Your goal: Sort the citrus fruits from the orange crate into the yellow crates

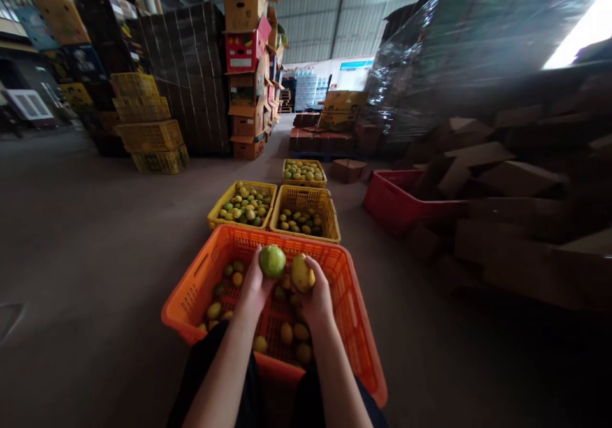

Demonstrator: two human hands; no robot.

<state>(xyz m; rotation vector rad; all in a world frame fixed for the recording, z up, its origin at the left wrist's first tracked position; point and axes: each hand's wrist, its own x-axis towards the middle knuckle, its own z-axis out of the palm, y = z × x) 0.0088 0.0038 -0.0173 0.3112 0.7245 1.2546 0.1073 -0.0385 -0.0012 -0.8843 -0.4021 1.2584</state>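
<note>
My left hand (255, 282) is closed round a green fruit (272, 261), held above the large orange crate (359, 310). Just to its right, my right hand (319, 293) grips a yellow fruit (303, 273). The two fruits are apart, with a small gap between them. Below them, more green and yellow fruits lie loosely on the crate's slotted bottom, among them a yellow one (238, 279) at the left and another (286, 333) near the front. My forearms hide part of the crate's inside.
Beyond the orange crate stand three yellow crates of fruit, at left (214, 214), right (332, 219) and back (305, 184). A red crate (394, 208) and cardboard pile (521, 243) are at right. Stacked yellow crates (150, 136) and boxes (246, 51) stand behind.
</note>
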